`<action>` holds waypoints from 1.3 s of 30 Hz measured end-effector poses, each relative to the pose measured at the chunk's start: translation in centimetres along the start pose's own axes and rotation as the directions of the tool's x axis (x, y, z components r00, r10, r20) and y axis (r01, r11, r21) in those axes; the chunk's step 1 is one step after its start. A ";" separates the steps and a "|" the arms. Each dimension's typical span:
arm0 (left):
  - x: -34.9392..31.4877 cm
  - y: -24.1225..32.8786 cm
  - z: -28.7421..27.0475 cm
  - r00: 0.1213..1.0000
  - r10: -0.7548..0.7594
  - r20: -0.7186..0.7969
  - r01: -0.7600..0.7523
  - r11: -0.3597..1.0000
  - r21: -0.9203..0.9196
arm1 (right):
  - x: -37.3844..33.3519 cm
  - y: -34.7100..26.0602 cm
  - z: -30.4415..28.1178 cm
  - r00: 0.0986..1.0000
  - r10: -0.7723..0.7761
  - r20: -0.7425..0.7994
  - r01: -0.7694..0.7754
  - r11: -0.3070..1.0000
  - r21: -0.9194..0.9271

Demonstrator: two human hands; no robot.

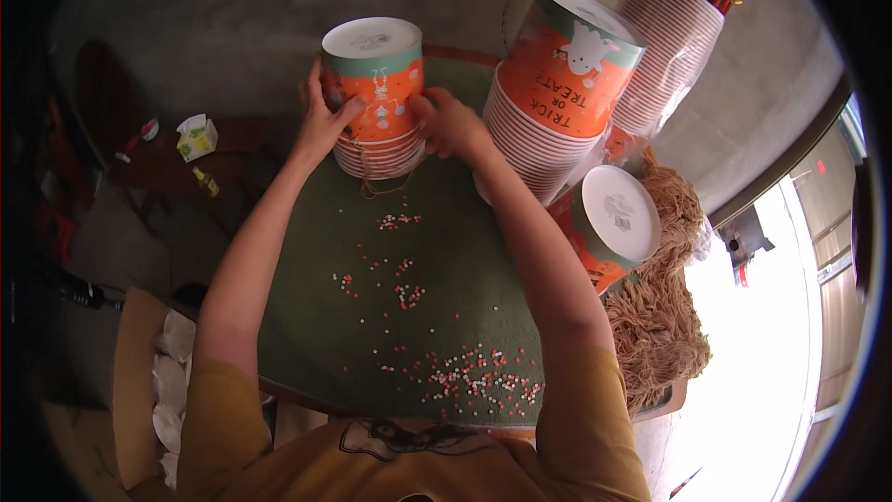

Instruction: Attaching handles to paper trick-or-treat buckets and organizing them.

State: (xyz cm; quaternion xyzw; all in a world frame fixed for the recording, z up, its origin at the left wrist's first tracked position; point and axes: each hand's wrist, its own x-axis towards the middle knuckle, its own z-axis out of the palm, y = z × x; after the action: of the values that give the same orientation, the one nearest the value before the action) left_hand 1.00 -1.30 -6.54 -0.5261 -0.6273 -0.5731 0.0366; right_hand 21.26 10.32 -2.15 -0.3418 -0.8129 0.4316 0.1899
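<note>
Upside down at the far side of the table stands a short stack of paper buckets (376,88), orange and green with white bases uppermost. My left hand (325,121) grips its left side, thumb across the front. From the right, my right hand (453,125) holds the same stack with bent fingers; some fingertips are hard to make out. Pale rims of the nested buckets show below my hands. A thin tan cord (381,184) hangs in loops by the lowest rims.
Small red and white beads (478,381) lie scattered over the green tabletop (307,325). A taller bucket stack (567,84), a wrapped stack (664,46) and a tilted bucket (618,209) stand right, beside shaggy brown material (655,335). An open carton (135,381) is at lower left.
</note>
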 end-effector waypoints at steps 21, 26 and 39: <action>-15.5 16.3 11.3 0.880 0.289 0.376 -0.200 0.945 -0.260 | -25.9 4.9 -13.4 0.762 -0.510 -0.400 0.137 0.731 -0.669; -18.4 16.7 17.5 0.878 0.134 0.460 0.031 0.942 -0.334 | -25.3 3.5 -14.3 0.716 -0.497 -0.489 0.203 0.820 -0.535; -17.9 17.2 18.4 0.910 0.039 0.412 0.100 0.945 -0.311 | -27.3 2.5 -18.4 0.627 -0.602 -0.494 0.287 0.768 -0.572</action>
State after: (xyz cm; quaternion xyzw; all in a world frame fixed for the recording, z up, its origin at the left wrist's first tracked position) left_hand 31.27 -2.10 -12.72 -0.6240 -0.5260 -0.5448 -0.1930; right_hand 52.32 2.14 5.64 -0.2848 -0.8281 0.0259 0.4821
